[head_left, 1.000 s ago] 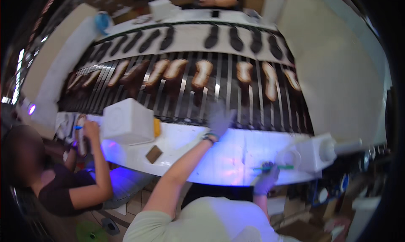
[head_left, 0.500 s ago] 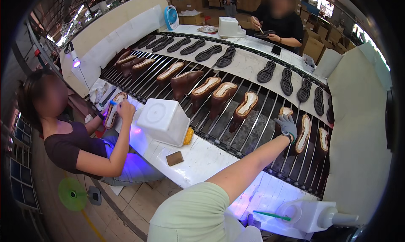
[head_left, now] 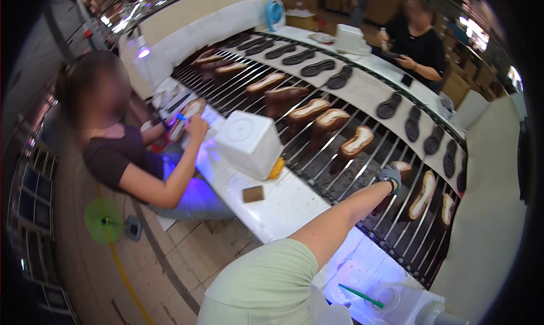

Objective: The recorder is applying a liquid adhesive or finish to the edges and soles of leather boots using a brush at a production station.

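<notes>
My left arm reaches across to the slatted metal rack. Its hand, in a grey glove, is closed round a brown boot upper standing upside down, its pale underside facing up. The fingers are partly hidden against the boot. To the right of the hand stand two more upturned boot uppers, a long one and a narrower one. Another boot upper stands to the left. My right hand is out of sight.
Black soles lie in a row on the pale strip beyond the rack. A white box, a brown block and a green-handled brush in a clear cup rest on the near ledge. Co-workers handle footwear at the left and far side.
The view has swung, so the scene sits further right. My left hand has gone from lying over the boot upper to gripping its side. My purple-gloved right hand has left the view.
</notes>
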### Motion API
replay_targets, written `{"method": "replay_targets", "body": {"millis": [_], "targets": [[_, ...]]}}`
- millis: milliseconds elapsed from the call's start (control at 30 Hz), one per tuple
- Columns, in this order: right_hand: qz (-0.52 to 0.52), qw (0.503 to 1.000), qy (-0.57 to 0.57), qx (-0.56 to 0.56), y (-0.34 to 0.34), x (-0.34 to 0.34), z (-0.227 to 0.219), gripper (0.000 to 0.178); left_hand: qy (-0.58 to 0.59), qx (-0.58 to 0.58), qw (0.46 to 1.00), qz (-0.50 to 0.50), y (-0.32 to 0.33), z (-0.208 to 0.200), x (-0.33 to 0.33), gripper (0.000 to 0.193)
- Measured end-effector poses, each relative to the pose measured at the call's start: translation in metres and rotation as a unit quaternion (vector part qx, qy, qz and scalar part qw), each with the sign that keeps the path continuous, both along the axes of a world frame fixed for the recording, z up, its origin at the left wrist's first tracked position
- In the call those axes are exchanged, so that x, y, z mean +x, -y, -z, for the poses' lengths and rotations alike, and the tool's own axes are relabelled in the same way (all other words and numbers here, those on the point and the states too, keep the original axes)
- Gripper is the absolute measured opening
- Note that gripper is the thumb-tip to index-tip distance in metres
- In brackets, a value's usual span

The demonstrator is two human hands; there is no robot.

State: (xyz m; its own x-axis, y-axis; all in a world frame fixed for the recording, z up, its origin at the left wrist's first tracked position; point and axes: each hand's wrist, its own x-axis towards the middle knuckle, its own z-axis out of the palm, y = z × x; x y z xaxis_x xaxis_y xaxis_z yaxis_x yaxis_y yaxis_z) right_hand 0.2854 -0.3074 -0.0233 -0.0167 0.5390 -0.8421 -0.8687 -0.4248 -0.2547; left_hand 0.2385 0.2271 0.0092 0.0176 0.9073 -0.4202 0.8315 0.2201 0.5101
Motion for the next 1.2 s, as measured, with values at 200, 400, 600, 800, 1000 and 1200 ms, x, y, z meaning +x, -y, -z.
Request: {"method": "replay_targets", "body": {"millis": [200,400,600,800,1000,1200], "targets": [[0.078,0.989,-0.119,-0.033,-0.003,0.021,0.017,0.063,0.106,-0.033,0.960,0.258,0.041,-0.018,-0.103,0.112],[0.122,0.991,-0.020,0.055,-0.012,0.003,0.011,0.054,0.366,-0.104,0.919,0.103,0.143,-0.040,-0.197,0.070],[0.140,0.987,-0.002,0.079,-0.011,-0.024,-0.002,0.058,0.810,-0.319,0.459,-0.175,0.197,-0.019,-0.188,0.056],[0.168,0.982,0.073,0.043,-0.023,-0.034,-0.006,0.063,0.855,-0.418,0.243,-0.189,0.203,-0.001,-0.179,0.066],[0.142,0.984,0.102,0.032,-0.021,-0.033,-0.007,0.063,0.865,-0.354,0.260,-0.244,0.213,0.026,-0.175,0.076],[0.129,0.984,0.120,0.017,-0.021,-0.031,0.000,0.064,0.871,-0.369,0.258,-0.198,0.211,0.030,-0.181,0.066]]}}
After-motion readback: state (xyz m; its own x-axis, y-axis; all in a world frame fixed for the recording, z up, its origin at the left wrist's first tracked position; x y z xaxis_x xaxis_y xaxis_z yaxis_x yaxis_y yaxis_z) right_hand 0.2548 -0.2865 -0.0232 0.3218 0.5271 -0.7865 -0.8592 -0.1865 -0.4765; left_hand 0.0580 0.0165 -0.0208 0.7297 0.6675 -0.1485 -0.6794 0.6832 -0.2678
